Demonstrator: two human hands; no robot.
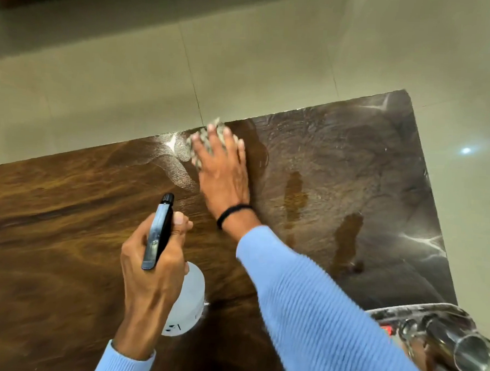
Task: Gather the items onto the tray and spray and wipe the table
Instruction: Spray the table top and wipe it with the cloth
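My right hand (223, 170) lies flat with spread fingers on a grey patterned cloth (203, 139), pressing it onto the dark wooden table (66, 210) right at the far edge. My left hand (153, 268) grips a spray bottle (188, 298) with a white body and a black trigger head, held just above the table's middle. The tabletop to the right looks wet and streaked, with darker patches. A metal tray (387, 312) holding shiny steel cups sits at the near right corner, partly cut off by the frame.
Beige tiled floor (245, 57) lies beyond the table's far edge and its right edge. The table's far right corner (404, 94) juts into the floor area. A dark red strip runs along the top left of the view.
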